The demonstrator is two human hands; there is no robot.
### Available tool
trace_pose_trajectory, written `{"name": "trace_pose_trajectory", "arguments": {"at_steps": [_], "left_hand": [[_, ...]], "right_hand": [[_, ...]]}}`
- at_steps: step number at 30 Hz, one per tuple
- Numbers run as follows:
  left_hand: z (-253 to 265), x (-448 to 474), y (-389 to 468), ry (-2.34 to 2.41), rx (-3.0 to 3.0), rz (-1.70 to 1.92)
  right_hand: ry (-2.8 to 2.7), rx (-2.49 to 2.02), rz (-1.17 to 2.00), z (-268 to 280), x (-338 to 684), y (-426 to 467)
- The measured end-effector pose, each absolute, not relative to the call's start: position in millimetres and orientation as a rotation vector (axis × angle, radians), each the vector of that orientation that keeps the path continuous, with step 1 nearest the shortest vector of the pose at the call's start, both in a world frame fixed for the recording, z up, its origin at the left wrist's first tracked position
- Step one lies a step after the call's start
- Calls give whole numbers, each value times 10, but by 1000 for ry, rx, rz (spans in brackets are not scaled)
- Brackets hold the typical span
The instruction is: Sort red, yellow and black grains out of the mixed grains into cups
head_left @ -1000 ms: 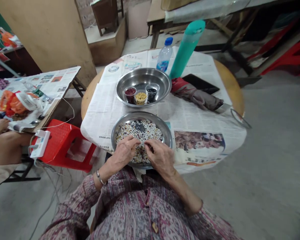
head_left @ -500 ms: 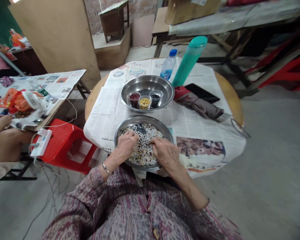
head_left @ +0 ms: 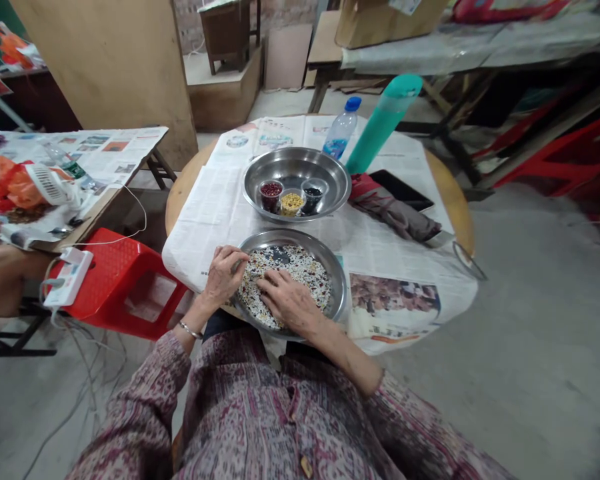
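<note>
A shallow steel pan (head_left: 337, 257) lies on the near side of the table. Spread across it is a mix of white rice with dark, red and yellow beans (head_left: 310, 270). My left hand (head_left: 224, 273) hovers at the pan's left rim, thumb and fingertips pinched; anything between them is too small to make out. My right hand (head_left: 293, 301) reaches across the pan, fingers apart and bent down into the grains. Behind, a steel basin (head_left: 333, 183) holds a cup of red beans (head_left: 271, 192), a cup of yellow beans (head_left: 291, 203) and a cup of black beans (head_left: 313, 192).
Newspaper (head_left: 205, 200) covers the round table. A blue-capped bottle (head_left: 340, 130), a green tumbler (head_left: 383, 123), a folded umbrella (head_left: 393, 210) and a dark tablet (head_left: 400, 189) stand or lie around the basin. Left are a red stool (head_left: 115, 273) with a power strip (head_left: 70, 277) and another person's arm.
My left hand has moved left to the pan's rim. My right hand has shifted left across the pan, over the middle of the grains. The view has moved slightly.
</note>
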State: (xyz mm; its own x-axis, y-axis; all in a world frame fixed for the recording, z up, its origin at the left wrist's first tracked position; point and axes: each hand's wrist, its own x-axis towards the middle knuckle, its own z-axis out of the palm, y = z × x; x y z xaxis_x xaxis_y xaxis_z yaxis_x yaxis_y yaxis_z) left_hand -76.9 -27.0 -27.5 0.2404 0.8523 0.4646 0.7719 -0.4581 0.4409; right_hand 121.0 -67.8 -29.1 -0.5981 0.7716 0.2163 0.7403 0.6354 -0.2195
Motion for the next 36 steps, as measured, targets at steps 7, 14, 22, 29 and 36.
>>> {"name": "trace_pose_trajectory", "arguments": {"at_steps": [7,14,22,29,36], "left_hand": [[-344,-772,-301,1533,2255,1167],[-404,-759,-309,1485,2077,1363],[-472,-772,-278,1349,2025,1375],[-521,-777,-270,1300,1989,1396],[-551,-777,-266,1315,1974,1415]], "right_hand": [[-2504,-1480,-6,-241,1388,-354],[-2417,-1574,206,-187,1710,-301],[-2123,-1504,358,148,1645,51],[-1859,-1805,-40,364,1802,842],[-2066,-2053,-42,422,1909,1435]]}}
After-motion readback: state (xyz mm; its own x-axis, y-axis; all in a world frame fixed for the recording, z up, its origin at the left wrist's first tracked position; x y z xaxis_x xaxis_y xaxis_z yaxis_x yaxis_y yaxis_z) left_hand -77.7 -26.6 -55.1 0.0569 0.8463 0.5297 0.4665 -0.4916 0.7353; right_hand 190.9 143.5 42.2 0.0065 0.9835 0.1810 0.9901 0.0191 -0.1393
